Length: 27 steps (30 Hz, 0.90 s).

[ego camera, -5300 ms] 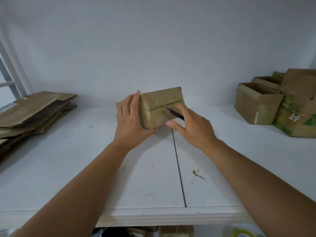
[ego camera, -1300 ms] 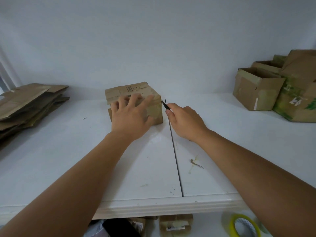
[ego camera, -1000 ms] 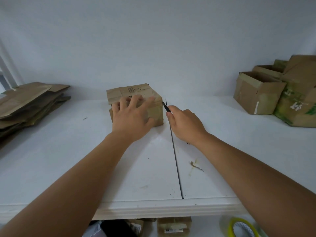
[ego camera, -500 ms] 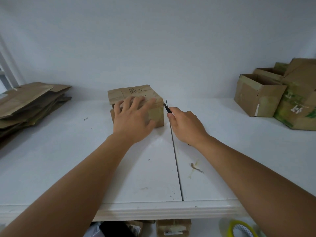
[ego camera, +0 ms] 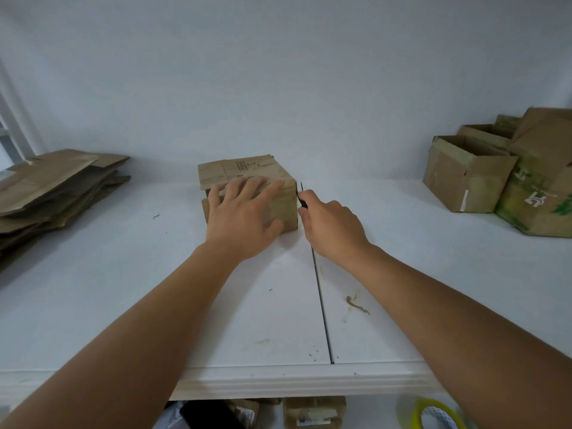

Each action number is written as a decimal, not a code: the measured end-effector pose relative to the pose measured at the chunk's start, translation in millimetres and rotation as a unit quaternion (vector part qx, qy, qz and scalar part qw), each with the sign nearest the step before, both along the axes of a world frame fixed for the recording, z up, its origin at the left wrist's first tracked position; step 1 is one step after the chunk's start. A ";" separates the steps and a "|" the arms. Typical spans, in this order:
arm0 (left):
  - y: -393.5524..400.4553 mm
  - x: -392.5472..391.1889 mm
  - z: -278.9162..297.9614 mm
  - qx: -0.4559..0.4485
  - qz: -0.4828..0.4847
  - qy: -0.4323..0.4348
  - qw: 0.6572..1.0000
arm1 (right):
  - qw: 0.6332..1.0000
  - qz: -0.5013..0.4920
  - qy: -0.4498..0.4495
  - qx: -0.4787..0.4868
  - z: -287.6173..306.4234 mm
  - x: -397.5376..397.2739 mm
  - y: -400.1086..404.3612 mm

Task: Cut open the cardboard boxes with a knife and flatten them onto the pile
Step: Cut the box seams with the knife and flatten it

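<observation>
White counter (ego camera: pixel 123 305) is carrying a flattened brown cardboard pile (ego camera: pixel 52 190) at its left edge and a brown cardboard box (ego camera: pixel 244 171) mid-back. Left hand (ego camera: pixel 244 218) is pressing flat-fingered on it; right hand (ego camera: pixel 334 230) is gripping a black knife (ego camera: pixel 301 199) against its right side.

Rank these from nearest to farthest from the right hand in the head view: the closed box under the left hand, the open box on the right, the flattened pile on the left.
Measured from the right hand, which grips the knife:
1. Closed box, just left of it at table centre.
2. Open box, off to the right by the wall.
3. Flattened pile, far left edge of the table.
</observation>
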<state>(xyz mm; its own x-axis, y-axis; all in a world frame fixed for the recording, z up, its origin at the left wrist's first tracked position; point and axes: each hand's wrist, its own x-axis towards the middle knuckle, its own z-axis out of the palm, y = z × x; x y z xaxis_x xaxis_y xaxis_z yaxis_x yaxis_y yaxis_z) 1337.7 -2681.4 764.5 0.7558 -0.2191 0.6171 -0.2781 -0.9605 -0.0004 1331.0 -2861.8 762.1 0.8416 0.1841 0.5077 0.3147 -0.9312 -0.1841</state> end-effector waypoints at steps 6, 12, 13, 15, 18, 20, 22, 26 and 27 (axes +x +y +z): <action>2.3 1.0 -1.6 0.001 -0.006 0.007 1.000 | 1.000 0.005 0.013 0.007 -2.6 -1.3 2.4; 2.5 1.2 -2.0 0.002 -0.009 0.010 1.000 | 1.000 -0.004 0.014 -0.012 -5.5 0.0 3.3; 2.6 1.4 -2.2 0.000 -0.010 0.011 1.000 | 1.000 -0.005 0.015 -0.016 -5.7 0.0 3.4; 2.8 1.4 -2.0 0.000 -0.011 0.013 1.000 | 1.000 -0.006 0.018 -0.018 -5.4 0.2 3.6; 2.3 0.8 -1.7 0.005 -0.010 0.011 1.000 | 0.999 -0.006 0.032 -0.018 -5.8 0.3 3.4; 1.7 0.1 -1.5 0.006 -0.010 0.012 1.000 | 0.998 -0.010 0.047 -0.033 -6.7 -0.2 3.6; 2.1 -0.3 -1.1 0.006 -0.011 0.013 1.000 | 0.997 -0.014 0.051 -0.064 -6.9 -1.8 3.8; 2.9 -1.3 -0.5 0.004 -0.013 0.016 1.000 | 0.996 -0.015 0.054 -0.067 -4.3 -2.6 4.2; 2.8 -1.6 -0.6 0.005 -0.013 0.017 1.000 | 0.996 -0.015 0.052 -0.070 -3.8 -2.4 5.0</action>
<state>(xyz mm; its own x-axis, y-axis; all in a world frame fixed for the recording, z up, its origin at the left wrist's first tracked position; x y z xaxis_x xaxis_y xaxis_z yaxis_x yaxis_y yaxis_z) 1336.1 -2678.6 763.8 0.7705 -0.2452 0.5884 -0.3034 -0.9528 0.0003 1328.5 -2856.8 758.3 0.8950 0.2202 0.3880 0.2714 -0.9590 -0.0820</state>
